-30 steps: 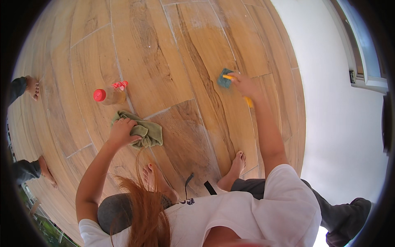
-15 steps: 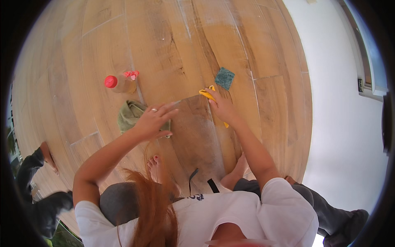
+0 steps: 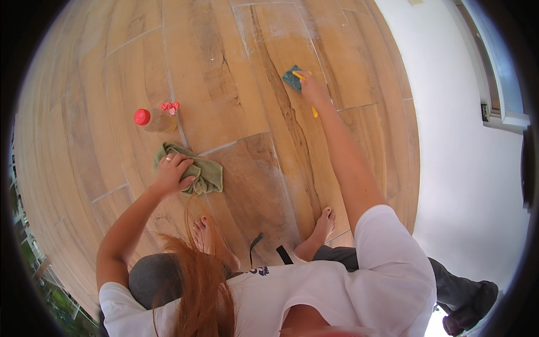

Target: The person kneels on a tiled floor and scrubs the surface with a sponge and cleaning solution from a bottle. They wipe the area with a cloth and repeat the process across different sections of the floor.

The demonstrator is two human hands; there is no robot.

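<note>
On the wood-look floor, my left hand (image 3: 175,175) rests on a crumpled green cloth (image 3: 206,174), its fingers curled into the fabric. My right arm stretches far forward. My right hand (image 3: 314,90) is closed round a slim yellow tool (image 3: 315,112), whose exact kind I cannot make out; part of it is hidden by the hand. Right at those fingers lies a dark green scouring pad (image 3: 291,78), partly overlapped by the yellow tool. Whether the fingers also grip the pad cannot be told.
A clear bottle (image 3: 160,121) with a red cap and pinkish-red trim stands beyond the cloth, left of centre. My bare feet (image 3: 322,227) are planted near me on the tiles. A white wall (image 3: 466,168) runs along the right side.
My left hand has moved left and down onto the cloth. My right hand has reached forward with the yellow tool, from the nearer tile to the scouring pad. The other person's legs at left have gone from view.
</note>
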